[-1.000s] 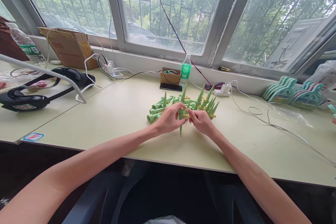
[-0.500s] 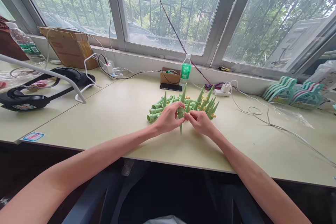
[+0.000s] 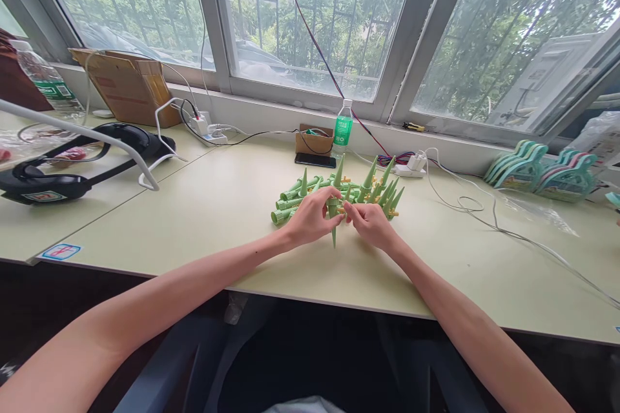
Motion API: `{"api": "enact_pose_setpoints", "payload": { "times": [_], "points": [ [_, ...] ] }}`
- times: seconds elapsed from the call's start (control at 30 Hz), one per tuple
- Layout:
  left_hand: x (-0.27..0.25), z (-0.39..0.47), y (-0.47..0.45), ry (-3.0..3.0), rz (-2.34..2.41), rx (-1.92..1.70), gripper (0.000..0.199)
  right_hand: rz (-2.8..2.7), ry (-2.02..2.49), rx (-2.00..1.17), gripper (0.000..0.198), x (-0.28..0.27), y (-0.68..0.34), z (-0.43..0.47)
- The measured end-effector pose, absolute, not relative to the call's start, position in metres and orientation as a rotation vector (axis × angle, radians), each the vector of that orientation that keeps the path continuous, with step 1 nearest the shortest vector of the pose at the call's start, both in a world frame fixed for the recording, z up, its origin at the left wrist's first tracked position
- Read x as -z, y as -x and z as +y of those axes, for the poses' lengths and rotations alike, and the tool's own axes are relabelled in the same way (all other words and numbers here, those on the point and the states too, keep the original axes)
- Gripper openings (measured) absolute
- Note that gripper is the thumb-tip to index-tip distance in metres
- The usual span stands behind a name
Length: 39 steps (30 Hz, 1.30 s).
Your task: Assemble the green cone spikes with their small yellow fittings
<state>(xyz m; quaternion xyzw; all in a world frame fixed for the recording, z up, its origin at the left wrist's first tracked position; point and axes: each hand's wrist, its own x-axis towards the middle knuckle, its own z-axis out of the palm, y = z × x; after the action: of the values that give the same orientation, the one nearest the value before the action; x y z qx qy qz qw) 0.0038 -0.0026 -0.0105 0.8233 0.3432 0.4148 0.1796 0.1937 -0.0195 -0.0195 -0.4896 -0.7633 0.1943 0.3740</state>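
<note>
On the pale tabletop sits a heap of green spiked pieces. Just in front, your left hand grips a green spike, point down; your right hand pinches a small yellow peg at its side.

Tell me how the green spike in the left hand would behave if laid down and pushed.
The green spike in the left hand would probably be stiff: its tip juts out straight. Its tapering, round-looking body suggests it may roll in a curve. Its plastic-like surface hints that it is light, though its inside is hidden.
</note>
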Motion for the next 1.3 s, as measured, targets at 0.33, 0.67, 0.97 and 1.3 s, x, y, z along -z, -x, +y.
{"api": "enact_pose_setpoints", "payload": {
  "times": [0.33,0.67,0.97,1.3],
  "points": [
    [0.012,-0.0018,-0.0043,-2.344,0.951,-1.171,0.024,-2.008,1.161,-0.485,0.042,0.0201,-0.1929,-0.0216],
    [0.0104,-0.0045,-0.0042,-2.335,0.94,-1.118,0.028,-1.988,1.186,-0.552,0.059,0.0186,-0.1932,-0.021],
    [0.0117,-0.0021,-0.0042,-2.337,0.964,-1.18,0.025,-1.964,1.207,-0.494,0.043,0.0174,-0.1924,-0.0225],
    [0.0118,-0.0023,-0.0046,-2.351,0.94,-1.156,0.024,-1.984,1.17,-0.535,0.041,0.0171,-0.1925,-0.0231]
  ]
}}
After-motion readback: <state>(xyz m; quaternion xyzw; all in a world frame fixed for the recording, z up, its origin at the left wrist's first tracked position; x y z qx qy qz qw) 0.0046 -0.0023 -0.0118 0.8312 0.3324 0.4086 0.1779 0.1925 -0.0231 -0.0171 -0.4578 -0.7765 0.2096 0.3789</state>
